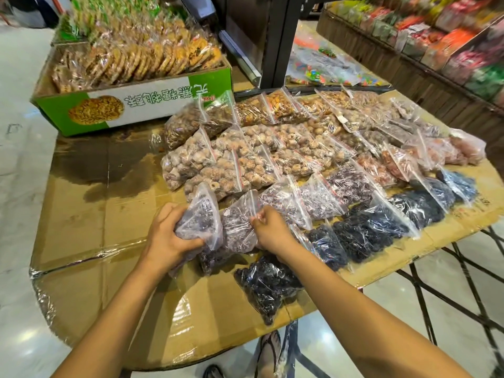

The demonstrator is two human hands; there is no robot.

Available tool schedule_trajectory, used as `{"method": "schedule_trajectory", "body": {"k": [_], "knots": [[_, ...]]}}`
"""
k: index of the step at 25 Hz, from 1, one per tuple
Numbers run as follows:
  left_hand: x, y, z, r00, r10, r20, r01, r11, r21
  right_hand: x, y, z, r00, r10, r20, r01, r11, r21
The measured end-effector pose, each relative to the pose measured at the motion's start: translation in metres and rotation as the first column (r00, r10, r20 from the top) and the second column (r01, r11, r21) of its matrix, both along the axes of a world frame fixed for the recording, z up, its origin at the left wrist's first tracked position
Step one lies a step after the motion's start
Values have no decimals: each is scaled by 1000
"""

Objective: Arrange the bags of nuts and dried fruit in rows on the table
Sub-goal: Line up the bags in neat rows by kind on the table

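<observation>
Clear zip bags of nuts and dried fruit lie in slanted rows across the cardboard-covered table (90,219). My left hand (166,236) grips a bag of purplish dried fruit (200,216) at the near left end of a row. My right hand (268,227) pinches the top edge of the neighbouring purplish bag (238,227). Behind them run rows of tan round dried fruit (218,165) and brown nuts (272,107). Bags of black dried fruit (365,230) form the nearest row, with one black bag (268,285) lying under my right forearm near the table's front edge.
A green and white carton of wrapped round biscuits (131,102) stands at the back left of the table. Pinkish fruit bags (447,151) lie at the right end. Shelves of coloured packets (450,42) run along the right. A metal lattice frame (441,290) supports the table.
</observation>
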State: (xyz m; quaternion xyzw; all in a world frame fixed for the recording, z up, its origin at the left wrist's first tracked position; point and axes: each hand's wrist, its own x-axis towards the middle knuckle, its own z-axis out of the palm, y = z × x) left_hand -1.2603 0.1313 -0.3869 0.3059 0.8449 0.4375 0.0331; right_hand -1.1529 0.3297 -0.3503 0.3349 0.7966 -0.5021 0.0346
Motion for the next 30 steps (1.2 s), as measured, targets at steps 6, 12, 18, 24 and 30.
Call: {"method": "schedule_trajectory", "body": {"k": [6, 12, 18, 24, 30], "knots": [[9, 8, -12, 997, -54, 59, 64, 983, -174, 3, 10, 1, 999, 52, -2, -51, 984, 169], [12, -7, -19, 996, -84, -14, 78, 968, -237, 6, 10, 0, 994, 102, -48, -70, 894, 442], [22, -4, -20, 992, -85, -95, 55, 956, -288, 35, 13, -2, 963, 217, -159, -106, 849, 517], [28, -1, -23, 994, -2, -109, -31, 954, -297, 100, 29, -11, 993, -37, 113, -39, 797, 602], [46, -2, -12, 994, 100, -53, -112, 941, -320, 103, 24, -16, 950, -288, -121, 311, 912, 267]]}}
